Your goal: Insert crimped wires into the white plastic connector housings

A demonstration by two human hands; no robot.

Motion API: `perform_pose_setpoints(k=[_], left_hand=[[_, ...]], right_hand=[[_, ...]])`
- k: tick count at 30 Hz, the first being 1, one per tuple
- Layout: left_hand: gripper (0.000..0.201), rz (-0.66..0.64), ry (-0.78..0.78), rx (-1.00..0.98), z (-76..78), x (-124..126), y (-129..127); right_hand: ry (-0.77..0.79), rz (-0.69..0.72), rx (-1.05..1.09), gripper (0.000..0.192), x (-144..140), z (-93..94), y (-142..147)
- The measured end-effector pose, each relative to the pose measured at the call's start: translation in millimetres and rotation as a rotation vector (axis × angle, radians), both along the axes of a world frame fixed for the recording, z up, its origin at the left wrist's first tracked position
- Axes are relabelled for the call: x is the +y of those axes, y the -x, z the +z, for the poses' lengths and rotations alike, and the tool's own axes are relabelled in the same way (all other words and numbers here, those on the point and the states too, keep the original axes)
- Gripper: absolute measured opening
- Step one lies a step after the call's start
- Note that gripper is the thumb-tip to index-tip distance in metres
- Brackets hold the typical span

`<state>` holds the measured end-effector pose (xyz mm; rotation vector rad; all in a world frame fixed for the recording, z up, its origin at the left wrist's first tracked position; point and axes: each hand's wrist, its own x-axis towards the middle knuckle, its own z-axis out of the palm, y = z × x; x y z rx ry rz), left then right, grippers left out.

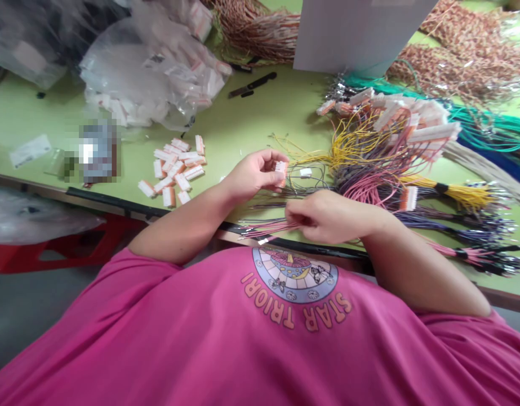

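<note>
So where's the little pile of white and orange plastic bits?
In the head view, the pile of white and orange plastic connectors lies on the green table, left of the left hand, below the clear plastic bag.

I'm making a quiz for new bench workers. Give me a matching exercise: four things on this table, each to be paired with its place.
1. white connector
2. pink wires
3. loose connector pile
4. yellow wire bundle

a. lying on the green table, left of both hands
b. pinched in the left hand
c. at the right, tied with a dark band
d. gripped by the right hand

Pairs: 1-b, 2-d, 3-a, 4-c
</note>
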<state>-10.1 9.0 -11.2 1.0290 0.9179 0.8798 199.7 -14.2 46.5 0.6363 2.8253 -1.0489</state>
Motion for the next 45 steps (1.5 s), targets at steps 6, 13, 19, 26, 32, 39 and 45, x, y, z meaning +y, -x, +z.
perform_pose_setpoints(k=[6,13,19,26,32,39,45], left_hand=[[0.054,-0.062,0.099,-0.103,2.8,-6,-3],[0.055,-0.047,0.127,-0.162,0.0,-5,-2],[0.056,-0.036,0.115,-0.189,0.6,-4,-2],[0.059,-0.021,0.022,-0.152,-3.7,-3,-2],[0.054,0.032,-0.154,-0.075,-7.6,-6,-5],[0.06,0.121,-0.187,0.025,-8.5,-12,-13],[0.07,0.052,-0.33,0.167,-15.4,-10,-11]], right_hand=[[0.229,-0.036,0.366,0.022,-13,-1.4,9],[-0.369,-0.489,0.206,0.03,7,-12.9,-9],[-0.485,-0.435,0.015,0.032,4,-8.9,-5],[-0.437,-0.461,-0.104,0.035,3,-8.1,1],[0.026,-0.625,0.141,0.025,13,-15.8,2],[0.087,-0.694,0.201,0.026,6,-30.9,15],[0.021,-0.686,0.247,0.025,11,-12.4,7]])
